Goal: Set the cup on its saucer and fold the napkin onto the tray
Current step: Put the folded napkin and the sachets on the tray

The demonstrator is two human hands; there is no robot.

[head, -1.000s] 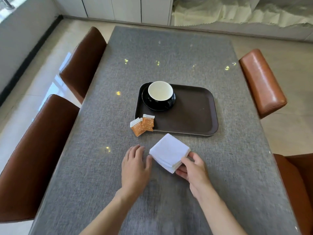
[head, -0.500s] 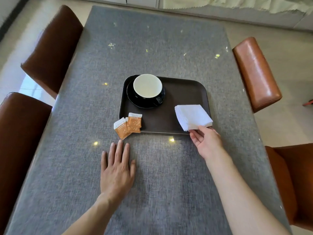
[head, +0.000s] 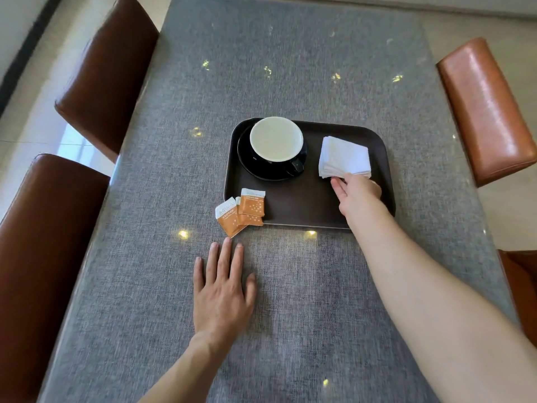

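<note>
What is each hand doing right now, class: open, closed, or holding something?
Left hand: open, flat on the table, holding nothing.
Right hand: fingers at the near edge of the folded napkin on the tray; whether it grips cannot be told.

Your right hand (head: 359,196) pinches the folded napkin (head: 344,159) on the tray (head: 305,210), right of the cup (head: 276,138) on its saucer (head: 261,171), while your left hand (head: 222,295) lies flat on the tabletop (head: 290,68).

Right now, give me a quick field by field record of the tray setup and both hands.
tray: dark, on grey table
cup: white inside, on black saucer, tray's left part
napkin: folded, on tray's right part
right hand: fingertips at napkin's near edge
left hand: flat on table, empty
orange packets: overlapping tray's near-left corner
</note>
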